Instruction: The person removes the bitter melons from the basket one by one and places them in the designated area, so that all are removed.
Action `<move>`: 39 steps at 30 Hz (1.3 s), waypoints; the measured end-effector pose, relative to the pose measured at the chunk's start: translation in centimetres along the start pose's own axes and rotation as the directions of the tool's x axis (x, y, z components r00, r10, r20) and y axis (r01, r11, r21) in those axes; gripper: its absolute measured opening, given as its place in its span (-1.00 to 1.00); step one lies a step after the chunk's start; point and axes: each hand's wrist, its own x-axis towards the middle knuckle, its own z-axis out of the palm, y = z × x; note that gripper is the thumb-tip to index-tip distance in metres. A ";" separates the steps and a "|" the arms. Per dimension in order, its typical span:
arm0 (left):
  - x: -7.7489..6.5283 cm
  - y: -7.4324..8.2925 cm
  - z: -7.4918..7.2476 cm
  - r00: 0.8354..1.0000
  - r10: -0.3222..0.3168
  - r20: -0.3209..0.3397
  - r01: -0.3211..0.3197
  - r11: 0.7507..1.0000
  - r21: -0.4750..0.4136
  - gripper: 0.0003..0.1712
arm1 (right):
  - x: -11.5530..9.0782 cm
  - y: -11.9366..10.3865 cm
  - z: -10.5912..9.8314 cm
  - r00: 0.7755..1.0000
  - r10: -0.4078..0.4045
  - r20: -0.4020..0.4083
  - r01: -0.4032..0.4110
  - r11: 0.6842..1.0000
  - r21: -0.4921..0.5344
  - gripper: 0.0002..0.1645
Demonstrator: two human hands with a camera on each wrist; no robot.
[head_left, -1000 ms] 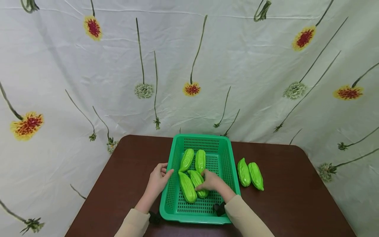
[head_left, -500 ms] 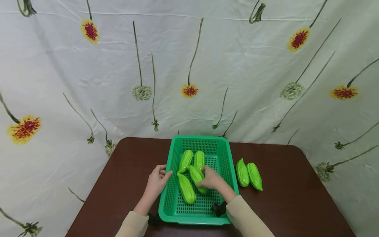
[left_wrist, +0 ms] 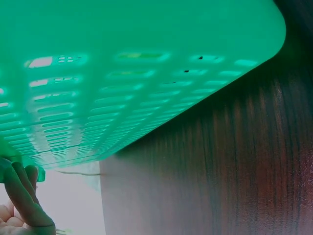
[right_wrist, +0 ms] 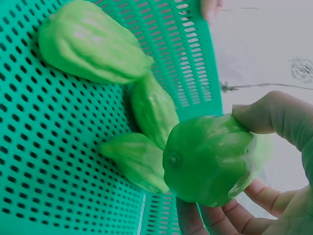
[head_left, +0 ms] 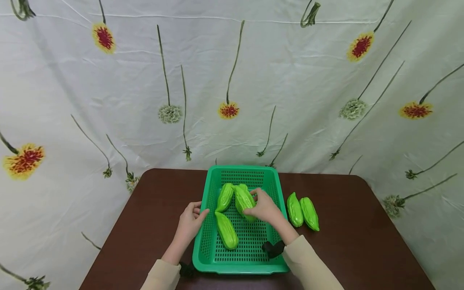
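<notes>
My right hand (head_left: 266, 207) grips a glossy, ridged light-green bitter melon (head_left: 243, 201) between thumb and fingers, raised over the green plastic basket (head_left: 241, 269). In the right wrist view, the held bitter melon (right_wrist: 208, 161) points one end at the camera. Inside the basket, one bitter melon (head_left: 226, 231) lies nearer me and another (head_left: 225, 197) farther back. A third bitter melon (right_wrist: 134, 161) is mostly hidden behind the held one in the head view. My left hand (head_left: 190, 221) pinches the basket's left rim, thumb on top and fingers outside, as its fingers (left_wrist: 24, 196) also show.
Two more bitter melons, one (head_left: 295, 209) beside the other (head_left: 309, 213), lie on the dark brown table (head_left: 348, 249) right of the basket. Behind the table hangs a pale cloth (head_left: 203, 80) printed with flowers. A black wrist device (head_left: 273, 249) sits below the right hand.
My right hand has lifted the bitter melon off the basket floor and moved it away from me, over the far one. The left hand stays at the rim.
</notes>
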 end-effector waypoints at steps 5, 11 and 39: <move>0.0 0.1 0.0 1.000 0.003 -0.003 -0.003 1.000 0.002 -0.46 | 0.0 0.2 -1.3 0.998 -0.001 -0.059 0.004 0.999 0.039 -0.24; 0.0 0.0 0.1 1.000 0.006 -0.008 -0.006 1.000 0.000 -0.47 | -0.4 0.7 -3.0 0.994 -0.007 -0.113 0.016 0.997 0.082 -0.22; 0.2 -0.1 -0.1 1.000 0.024 -0.007 -0.024 1.000 0.015 -0.48 | -2.7 7.5 -10.0 0.949 0.127 -0.289 -0.099 0.989 0.109 -0.20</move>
